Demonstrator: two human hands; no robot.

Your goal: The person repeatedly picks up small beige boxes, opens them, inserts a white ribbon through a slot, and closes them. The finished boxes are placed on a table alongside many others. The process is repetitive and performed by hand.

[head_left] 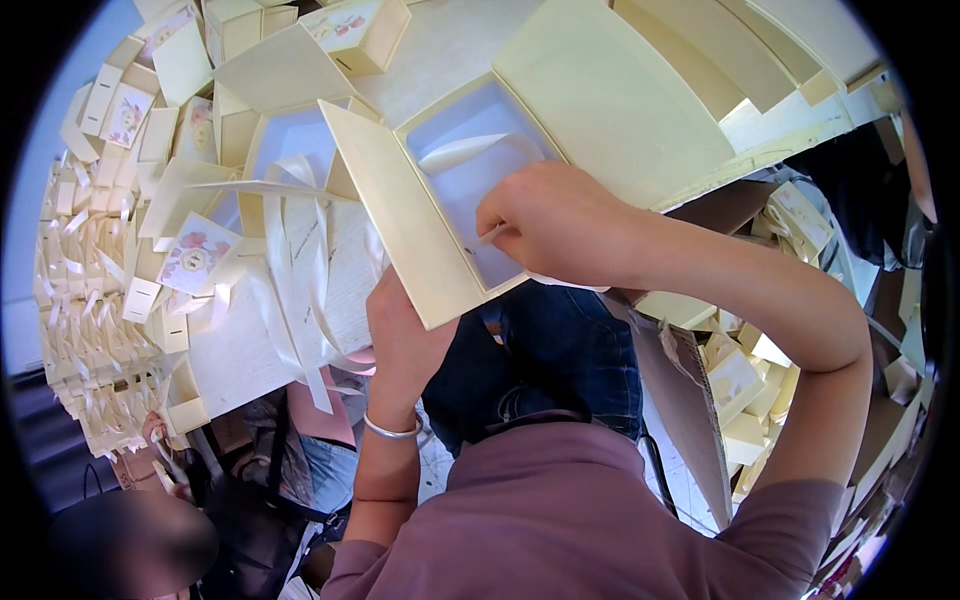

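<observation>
A cream gift box [440, 235] stands open in front of me, its lids spread to left and right, with a pale lilac-white inside. My right hand [555, 225] reaches over the near right wall, thumb and fingers pinched on the end of a white satin ribbon [494, 233]. Another stretch of white ribbon [465, 152] curls across the upper part of the interior. At the box's near left side, my left hand [408, 335] grips it behind the left flap [400, 215]; that flap hides most of the fingers.
Left of me, a second open box [292, 140] trails long ribbons [290, 290] over the white table [235, 355]. Many flower-printed boxes [198, 255] are stacked at the far left. More boxes [745, 385] fill a cardboard carton [685, 420] at my right. Another person [250, 520] is at lower left.
</observation>
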